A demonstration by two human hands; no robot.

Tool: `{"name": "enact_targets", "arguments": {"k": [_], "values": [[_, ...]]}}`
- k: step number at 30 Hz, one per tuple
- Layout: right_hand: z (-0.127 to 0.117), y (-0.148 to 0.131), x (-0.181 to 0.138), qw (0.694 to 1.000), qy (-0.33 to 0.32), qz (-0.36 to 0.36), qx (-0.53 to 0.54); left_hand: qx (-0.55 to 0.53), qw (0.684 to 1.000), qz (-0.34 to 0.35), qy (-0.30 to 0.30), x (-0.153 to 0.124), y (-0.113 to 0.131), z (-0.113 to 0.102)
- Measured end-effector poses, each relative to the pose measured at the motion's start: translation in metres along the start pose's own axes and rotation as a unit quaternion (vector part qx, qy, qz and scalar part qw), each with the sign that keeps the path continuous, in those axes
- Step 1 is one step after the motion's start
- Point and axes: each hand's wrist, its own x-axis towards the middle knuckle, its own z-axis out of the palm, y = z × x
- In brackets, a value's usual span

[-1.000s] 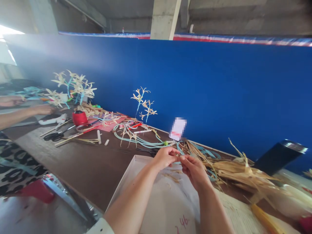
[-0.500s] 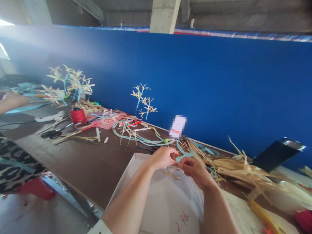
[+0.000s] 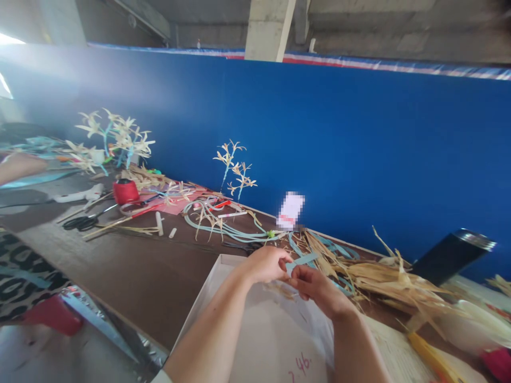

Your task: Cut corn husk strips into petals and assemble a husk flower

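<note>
Left hand (image 3: 269, 264) and right hand (image 3: 317, 288) meet over the white box (image 3: 277, 330), fingers bent.
Fingertips are nearly closed; whether they hold something, I cannot tell. A pale blue strip (image 3: 306, 259) is just beyond them, near the box's far edge. Dry husks (image 3: 393, 277) lie to the right on the brown table (image 3: 159, 282); farther, pale flowers (image 3: 227, 158) stand before the blue wall (image 3: 359, 149).

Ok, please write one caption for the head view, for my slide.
Left hand and right hand close together above a white box, dry husks to the right, a blue panel behind.
</note>
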Motion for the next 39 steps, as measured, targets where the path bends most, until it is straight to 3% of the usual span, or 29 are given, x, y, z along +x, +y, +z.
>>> {"name": "enact_targets", "arguments": {"k": [9, 21, 27, 33, 39], "values": [[0.002, -0.010, -0.003, 0.992, -0.008, -0.027, 0.120, -0.094, 0.995, 0.013, 0.002, 0.001, 0.002, -0.003], [0.004, -0.016, -0.006, 0.983, -0.015, -0.047, 0.176, -0.165, 0.986, -0.006, -0.013, 0.002, 0.004, -0.009], [-0.008, -0.009, -0.003, 0.946, 0.068, -0.085, 0.306, -0.202, 0.974, -0.030, 0.099, 0.000, 0.002, -0.017], [-0.006, -0.003, 0.006, 0.926, 0.145, -0.054, 0.344, -0.218, 0.971, 0.002, 0.102, 0.001, 0.011, -0.006], [-0.002, -0.006, 0.010, 0.909, 0.162, -0.044, 0.380, -0.191, 0.974, 0.010, 0.117, 0.005, 0.009, 0.000]]}}
